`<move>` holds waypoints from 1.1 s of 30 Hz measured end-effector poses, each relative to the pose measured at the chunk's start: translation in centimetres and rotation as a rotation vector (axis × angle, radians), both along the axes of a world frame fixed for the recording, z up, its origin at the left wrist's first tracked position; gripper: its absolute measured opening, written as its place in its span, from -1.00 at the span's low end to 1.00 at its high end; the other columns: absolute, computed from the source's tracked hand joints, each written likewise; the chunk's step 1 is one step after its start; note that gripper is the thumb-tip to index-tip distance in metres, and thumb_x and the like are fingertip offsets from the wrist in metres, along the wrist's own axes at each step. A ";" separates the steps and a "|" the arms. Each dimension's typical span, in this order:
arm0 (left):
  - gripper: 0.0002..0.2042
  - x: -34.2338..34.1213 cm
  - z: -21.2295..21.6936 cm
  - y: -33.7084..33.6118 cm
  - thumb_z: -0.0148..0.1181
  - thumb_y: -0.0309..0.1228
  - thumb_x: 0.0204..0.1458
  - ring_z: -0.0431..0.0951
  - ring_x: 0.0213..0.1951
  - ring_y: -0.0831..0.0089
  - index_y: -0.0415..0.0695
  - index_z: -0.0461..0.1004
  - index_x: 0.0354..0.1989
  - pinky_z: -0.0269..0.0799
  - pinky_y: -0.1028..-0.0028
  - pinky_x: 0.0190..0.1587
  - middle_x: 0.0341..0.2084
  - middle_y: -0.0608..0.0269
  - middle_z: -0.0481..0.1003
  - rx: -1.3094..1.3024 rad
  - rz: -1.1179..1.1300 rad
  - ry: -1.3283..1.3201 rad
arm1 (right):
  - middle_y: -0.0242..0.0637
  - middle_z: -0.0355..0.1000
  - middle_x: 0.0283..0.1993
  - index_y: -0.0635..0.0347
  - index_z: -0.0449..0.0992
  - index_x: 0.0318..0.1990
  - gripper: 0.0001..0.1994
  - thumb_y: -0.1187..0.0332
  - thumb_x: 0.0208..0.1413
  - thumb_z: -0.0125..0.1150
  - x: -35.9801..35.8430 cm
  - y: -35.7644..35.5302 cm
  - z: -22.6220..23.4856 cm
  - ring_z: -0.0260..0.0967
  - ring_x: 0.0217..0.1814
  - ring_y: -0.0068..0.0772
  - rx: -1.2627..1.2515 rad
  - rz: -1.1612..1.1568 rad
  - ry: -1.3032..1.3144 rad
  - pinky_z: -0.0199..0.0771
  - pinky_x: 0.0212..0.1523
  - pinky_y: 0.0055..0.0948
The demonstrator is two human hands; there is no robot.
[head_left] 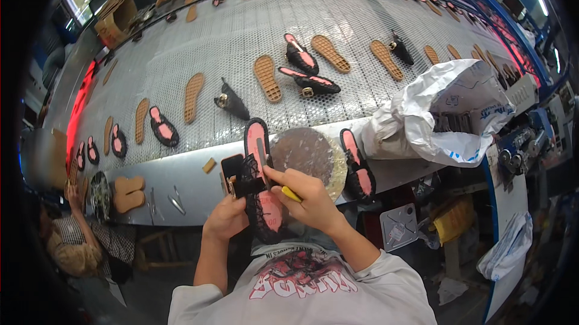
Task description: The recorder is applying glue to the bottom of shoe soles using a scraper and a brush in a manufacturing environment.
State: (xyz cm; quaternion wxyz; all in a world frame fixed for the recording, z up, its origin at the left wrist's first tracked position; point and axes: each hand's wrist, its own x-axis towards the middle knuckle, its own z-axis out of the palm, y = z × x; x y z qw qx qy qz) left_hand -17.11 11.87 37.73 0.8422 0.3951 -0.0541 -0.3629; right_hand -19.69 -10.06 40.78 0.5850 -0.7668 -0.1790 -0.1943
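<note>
My left hand grips a black woven shoe upper with a pink insole, a strap and a gold buckle, held upright over the bench edge. In my closed right hand is a yellow-handled tool, whose working end I cannot make out. The right fingertips touch the insole, beside a narrow grey strip lying along it. Behind the shoe, next to my left hand, shows a dark flat rectangular object. A second black shoe with a pink insole lies to the right of a round, stained block.
Tan soles and black shoe uppers are spread over the wire-mesh conveyor ahead. A large white sack of thin pieces stands right. Loose soles and metal tools lie left, near another person.
</note>
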 end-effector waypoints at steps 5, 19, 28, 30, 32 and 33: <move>-0.49 3.2 1.0 -2.7 0.29 -0.35 0.07 0.52 0.06 0.26 -0.25 0.32 0.18 0.46 0.25 0.10 0.05 0.12 0.47 0.000 -0.110 0.004 | -0.29 0.39 -0.43 0.32 0.55 -0.01 -0.73 0.62 0.13 0.12 -0.9 -3.2 1.1 0.28 -0.46 -0.48 0.224 0.023 0.029 0.25 -0.43 -0.51; -0.83 27.3 -3.0 -32.4 0.13 -0.36 0.18 0.51 -0.15 0.29 -0.15 0.43 -0.13 0.41 0.22 0.02 -0.17 0.17 0.50 0.397 -0.128 -0.061 | -0.39 0.42 -0.47 0.30 0.51 -0.33 -0.91 0.50 0.18 0.09 -9.8 -12.0 -6.1 0.29 -0.46 -0.64 0.420 -0.624 0.347 0.27 -0.41 -0.60; -0.84 28.6 -11.5 -43.2 0.08 -0.44 0.19 0.57 -0.20 0.16 -0.27 0.43 -0.15 0.51 0.09 -0.05 -0.26 0.03 0.54 0.540 -0.119 0.147 | -0.38 0.37 -0.57 0.29 0.51 -0.39 -0.89 0.48 0.15 0.12 -14.8 -11.9 -8.5 0.27 -0.54 -0.65 0.280 -0.750 0.496 0.24 -0.48 -0.58; -0.82 28.4 -11.4 -42.4 0.09 -0.44 0.18 0.60 -0.25 0.15 -0.31 0.44 -0.15 0.58 0.11 -0.14 -0.26 -0.01 0.54 0.568 -0.111 0.132 | -0.40 0.35 -0.58 0.29 0.51 -0.40 -0.87 0.46 0.16 0.12 -15.0 -11.8 -8.9 0.25 -0.54 -0.66 0.319 -0.728 0.576 0.22 -0.49 -0.57; -0.81 28.0 -10.1 -40.9 0.16 -0.46 0.12 0.63 -0.41 0.16 -0.38 0.47 -0.22 0.63 0.25 -0.35 -0.39 0.01 0.56 0.838 -0.097 -0.230 | -0.40 0.35 -0.59 0.30 0.50 -0.41 -0.85 0.44 0.18 0.12 -15.0 -11.7 -9.4 0.24 -0.54 -0.67 0.334 -0.699 0.594 0.22 -0.49 -0.57; -0.81 27.6 -9.1 -39.7 0.16 -0.46 0.12 0.63 -0.41 0.16 -0.38 0.47 -0.22 0.63 0.25 -0.35 -0.39 0.01 0.56 0.838 -0.078 -0.257 | -0.41 0.34 -0.59 0.30 0.48 -0.43 -0.83 0.42 0.19 0.12 -15.0 -11.8 -9.8 0.23 -0.54 -0.67 0.329 -0.691 0.606 0.21 -0.50 -0.57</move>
